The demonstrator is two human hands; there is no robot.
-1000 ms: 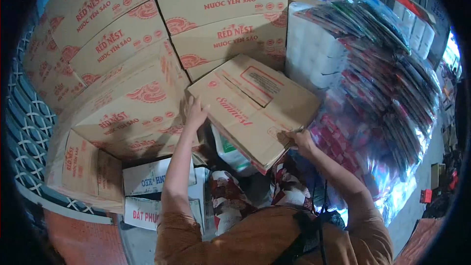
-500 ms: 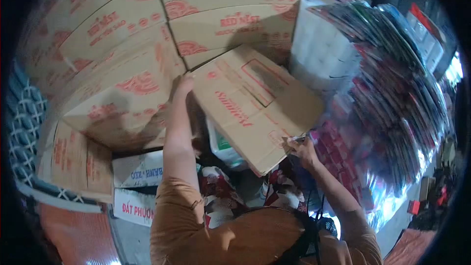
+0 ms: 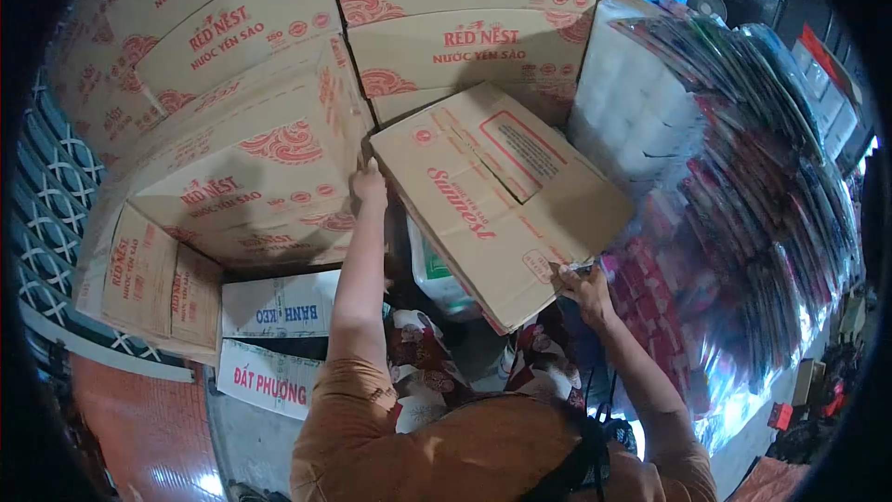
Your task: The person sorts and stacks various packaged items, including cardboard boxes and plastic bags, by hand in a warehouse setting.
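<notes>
A brown cardboard carton [image 3: 483, 214] with red "Sunnest" print lies tilted in front of me, its flat printed face up. My left hand [image 3: 370, 184] is at the carton's left edge below the far corner, fingers curled against it and partly hidden. At the near right corner, my right hand [image 3: 585, 293] has its fingers closed on a small dark thing [image 3: 583, 266], too small to name, touching the carton. Under the carton's left side shows a whitish plastic tub [image 3: 432, 270] with green on it.
Stacked Red Nest cartons [image 3: 478, 46] stand behind and at left. White boxes [image 3: 279, 307] lie lower left, beside a metal folding gate [image 3: 56, 195]. To the right are a plastic-wrapped white bundle [image 3: 632, 93] and a tall pile of wrapped packets [image 3: 762, 195].
My left hand has slid a little down the carton's left edge toward me. My right hand stays at the near right corner. The whole view has shifted slightly.
</notes>
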